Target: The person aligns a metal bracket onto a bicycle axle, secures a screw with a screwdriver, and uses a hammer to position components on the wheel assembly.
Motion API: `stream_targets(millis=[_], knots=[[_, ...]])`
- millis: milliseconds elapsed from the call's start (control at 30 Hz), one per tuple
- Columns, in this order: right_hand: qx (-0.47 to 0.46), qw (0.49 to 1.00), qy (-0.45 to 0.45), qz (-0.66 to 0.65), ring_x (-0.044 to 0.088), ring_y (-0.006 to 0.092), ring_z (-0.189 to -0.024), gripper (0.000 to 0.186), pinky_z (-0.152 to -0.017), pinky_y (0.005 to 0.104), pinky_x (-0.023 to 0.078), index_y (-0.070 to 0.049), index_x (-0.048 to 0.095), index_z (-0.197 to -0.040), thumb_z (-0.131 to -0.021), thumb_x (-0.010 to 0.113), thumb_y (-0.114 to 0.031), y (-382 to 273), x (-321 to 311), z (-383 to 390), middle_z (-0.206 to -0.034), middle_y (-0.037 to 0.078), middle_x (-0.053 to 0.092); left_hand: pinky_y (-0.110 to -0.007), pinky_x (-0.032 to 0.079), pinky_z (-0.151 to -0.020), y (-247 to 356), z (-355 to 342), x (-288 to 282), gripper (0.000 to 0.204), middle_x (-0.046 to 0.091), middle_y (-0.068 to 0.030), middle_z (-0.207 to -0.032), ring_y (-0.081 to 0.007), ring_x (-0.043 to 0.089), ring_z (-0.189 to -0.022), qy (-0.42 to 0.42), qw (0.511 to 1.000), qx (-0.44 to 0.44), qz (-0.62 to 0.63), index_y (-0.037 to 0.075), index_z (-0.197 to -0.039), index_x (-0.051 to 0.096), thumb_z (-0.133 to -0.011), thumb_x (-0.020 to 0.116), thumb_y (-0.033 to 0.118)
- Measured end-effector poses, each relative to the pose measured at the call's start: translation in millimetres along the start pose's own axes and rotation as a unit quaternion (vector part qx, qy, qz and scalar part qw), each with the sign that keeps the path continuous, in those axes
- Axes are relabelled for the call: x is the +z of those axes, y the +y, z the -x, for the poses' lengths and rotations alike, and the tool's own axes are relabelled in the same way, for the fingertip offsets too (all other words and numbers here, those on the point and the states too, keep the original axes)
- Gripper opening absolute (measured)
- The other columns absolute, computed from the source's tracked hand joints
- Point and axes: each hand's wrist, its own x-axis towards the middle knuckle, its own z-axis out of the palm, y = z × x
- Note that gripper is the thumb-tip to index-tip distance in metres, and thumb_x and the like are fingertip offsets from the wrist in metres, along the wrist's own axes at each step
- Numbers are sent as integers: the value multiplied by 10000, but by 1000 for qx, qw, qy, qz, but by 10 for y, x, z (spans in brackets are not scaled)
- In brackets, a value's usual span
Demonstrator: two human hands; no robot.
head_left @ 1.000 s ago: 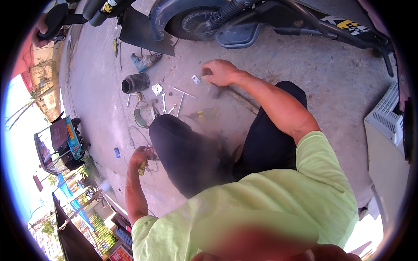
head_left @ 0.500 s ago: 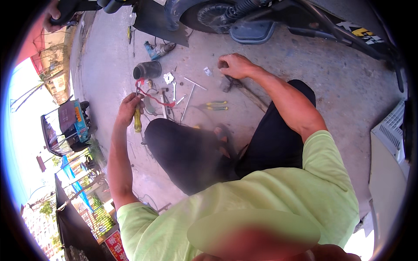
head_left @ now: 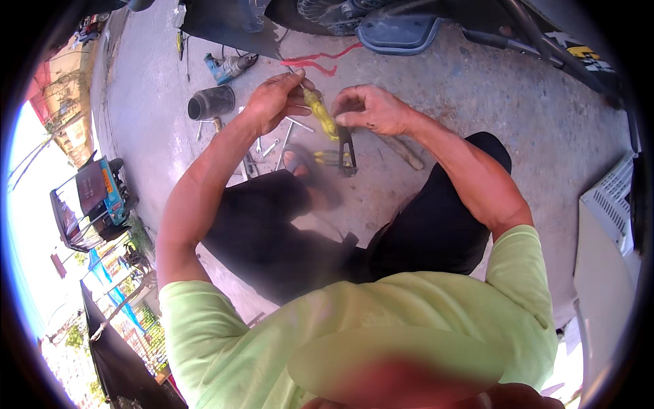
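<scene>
My left hand (head_left: 276, 99) is closed on a screwdriver with a yellow handle (head_left: 319, 112), held tilted above the ground. Just to its right, my right hand (head_left: 368, 109) pinches a black metal bracket (head_left: 346, 153), which hangs below the fingers beside the screwdriver. A red cord (head_left: 325, 68) lies on the concrete beyond both hands. Behind the bracket is a wooden handle (head_left: 409, 153). Wrenches (head_left: 270, 148), a T-handle wrench (head_left: 300, 123) and yellow-handled pliers (head_left: 323, 157) lie beneath my hands, partly hidden.
A blue drill (head_left: 225, 67) and a dark cylinder (head_left: 211, 103) lie to the upper left. A dark two-wheeler (head_left: 395, 34) borders the top. A pale vented panel (head_left: 599, 225) stands at right, and a small three-wheeled vehicle (head_left: 92, 198) is at far left.
My left hand has moved up and rightward with the screwdriver, close to my right hand. The red cord has left it for the ground. The black bracket now hangs from my right hand.
</scene>
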Motion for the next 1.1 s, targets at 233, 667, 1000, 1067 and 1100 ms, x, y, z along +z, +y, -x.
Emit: stream_targets(millis=[233, 667, 1000, 1067, 1100], knots=[[-58, 997, 47, 3, 631, 109, -978, 231, -877, 291, 519, -6, 694, -1108, -904, 721, -110, -235, 268, 116, -1035, 34, 696, -404, 590, -855, -106, -338, 123, 336, 690, -188, -1049, -284, 701, -948, -71, 992, -2, 104, -15, -1096, 589, -1088, 482, 303], [73, 983, 76, 148, 626, 147, -1013, 236, -941, 341, 494, 1, 700, -1098, -907, 725, -136, -285, 434, 346, -1042, 68, 692, -398, 582, -721, -463, -908, 140, 335, 697, -150, -999, -266, 703, -905, -108, 988, -40, 105, -1, -1126, 595, -1053, 528, 319], [146, 949, 238, 144, 566, 89, -822, 185, -748, 272, 484, -7, 661, -1095, -951, 708, -113, -397, 629, 796, -948, 15, 635, -288, 518, -627, -481, -1902, -190, 312, 694, -53, -816, -141, 649, -680, -219, 924, 129, -286, 43, -923, 656, -987, 655, 349], [193, 938, 276, 77, 568, 85, -940, 165, -841, 254, 464, -18, 654, -1104, -963, 705, -87, -482, 610, 648, -992, -4, 623, -320, 544, -718, -503, -1836, -79, 340, 705, -90, -1030, -156, 671, -878, -312, 878, 201, -303, 25, -1155, 668, -952, 670, 297], [172, 927, 301, 143, 539, 58, -864, 168, -763, 233, 455, -24, 648, -1117, -978, 693, -105, -430, 630, 612, -992, -17, 621, -333, 554, -708, -433, -1713, 4, 405, 696, -112, -1086, -166, 669, -905, -357, 861, 204, -299, 18, -1212, 657, -930, 680, 308]])
